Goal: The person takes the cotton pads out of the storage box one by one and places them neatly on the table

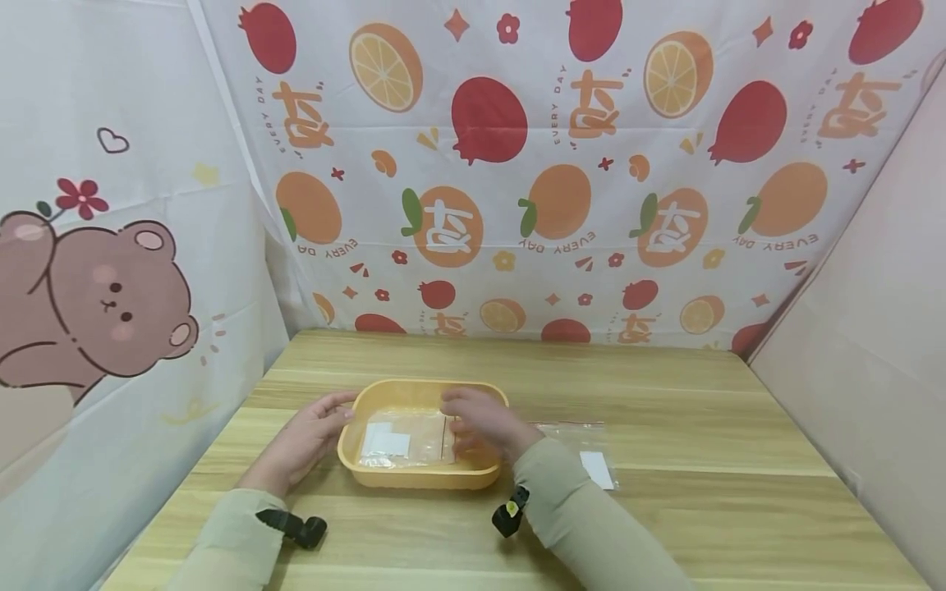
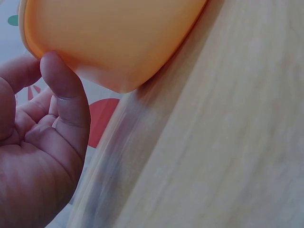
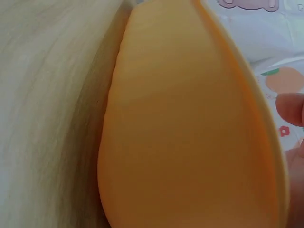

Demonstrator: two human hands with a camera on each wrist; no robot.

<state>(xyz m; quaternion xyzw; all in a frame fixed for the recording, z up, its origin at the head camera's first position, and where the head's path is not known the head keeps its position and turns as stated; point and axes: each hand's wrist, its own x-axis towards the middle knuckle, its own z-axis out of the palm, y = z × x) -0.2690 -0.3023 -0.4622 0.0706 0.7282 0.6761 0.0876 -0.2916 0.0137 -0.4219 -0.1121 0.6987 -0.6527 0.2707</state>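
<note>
Two hands [image 1: 310,432] [image 1: 489,423] at a yellow tray [image 1: 421,479], one clear bag inside

The tray stands on a wood-grain table [image 1: 702,435], in front of the person. The left hand is at its left end, narrowed on the rim: the left wrist view shows the thumb [image 2: 66,88] against the outer wall, just under the edge, with a finger on the other side.

The clear bag [image 1: 426,435] lies in the tray, towards its left side, with a white label [image 1: 390,444] showing and a reddish strip along its right end. The right hand reaches over the tray's right side, its fingers beside that strip. It is blurred, so I cannot tell whether it grips the bag. In the right wrist view a fingertip [image 3: 290,109] shows beyond the tray's rim, apart from it.

A second bag [image 1: 567,435] lies on the table just right of the tray, partly hidden by the right sleeve [image 1: 591,509]; it too has a white label [image 1: 597,470] and a reddish strip along its far edge.

Both wrists carry small black cameras [image 1: 314,532]. Behind the table hangs a fruit-print cloth [image 1: 488,121]; on the left, a bear-print cloth [image 1: 121,300].
</note>
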